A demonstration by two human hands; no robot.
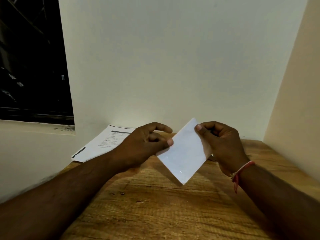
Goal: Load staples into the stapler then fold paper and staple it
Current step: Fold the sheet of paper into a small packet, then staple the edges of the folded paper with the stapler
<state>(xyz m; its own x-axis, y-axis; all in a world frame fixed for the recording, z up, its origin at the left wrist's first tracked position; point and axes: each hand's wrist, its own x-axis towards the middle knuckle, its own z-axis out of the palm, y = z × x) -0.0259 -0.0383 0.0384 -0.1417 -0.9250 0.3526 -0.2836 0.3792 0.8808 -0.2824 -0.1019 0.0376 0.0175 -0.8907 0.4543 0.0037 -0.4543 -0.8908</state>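
Observation:
A folded white paper (184, 153) is held tilted above the wooden table (155, 205), one corner pointing down. My left hand (145, 142) pinches its left edge between thumb and fingers. My right hand (220, 142) grips its upper right edge, thumb on the front face. No stapler or staples can be seen; a small dark bit shows under my right hand, too hidden to tell what it is.
Printed sheets (102, 144) lie at the table's far left corner, hanging a little over the edge. A white wall stands close behind, another wall closes the right side, and a dark window (32, 66) sits at upper left.

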